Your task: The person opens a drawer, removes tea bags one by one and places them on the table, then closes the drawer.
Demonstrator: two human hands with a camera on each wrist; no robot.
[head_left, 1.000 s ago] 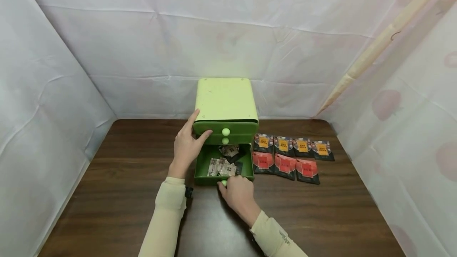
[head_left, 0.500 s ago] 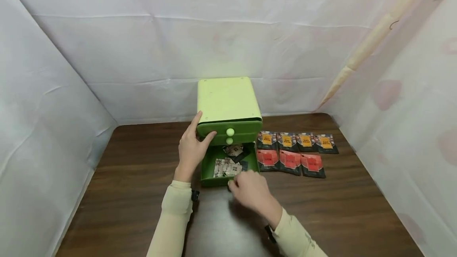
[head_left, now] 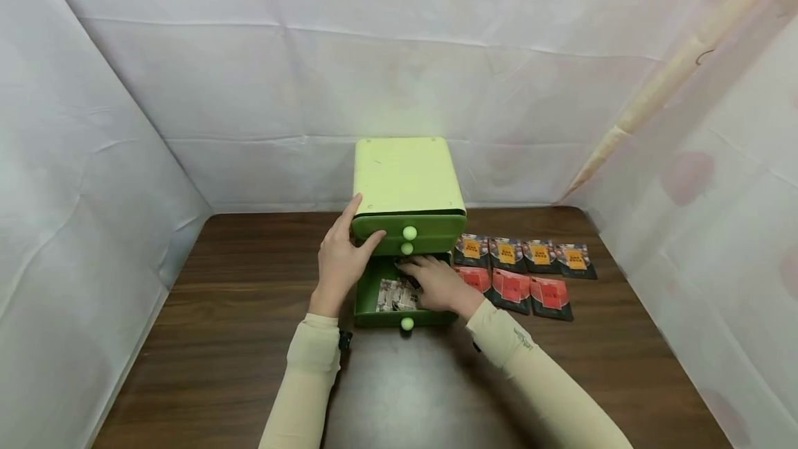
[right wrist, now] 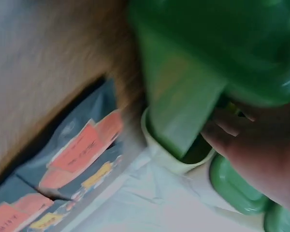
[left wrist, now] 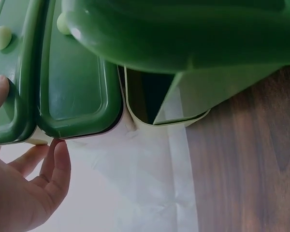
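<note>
A small drawer cabinet point(head_left: 408, 172) with a pale green top and green drawers stands at the back of the table. Its bottom drawer point(head_left: 368, 321) is pulled out, with grey-white printed sachets point(head_left: 391, 296) inside. My left hand point(head_left: 339, 262) holds the cabinet's front left corner, its thumb on the top drawer's face point(left wrist: 12, 72) and its fingers along the side. My right hand point(head_left: 436, 283) reaches into the bottom drawer, fingers pointing left over its back part, where a dark sachet edge shows beside them. I cannot tell whether these fingers grip a sachet.
Right of the cabinet lie two rows of dark pouches: several with orange labels point(head_left: 506, 253) behind, and three with red labels point(head_left: 512, 289) in front. White cloth point(head_left: 280, 89) hangs behind and beside the wooden table point(head_left: 249, 296).
My right hand has let go of the bottom drawer's knob and moved up and in over the drawer, covering the sachets at its back. The left hand stays on the cabinet's corner.
</note>
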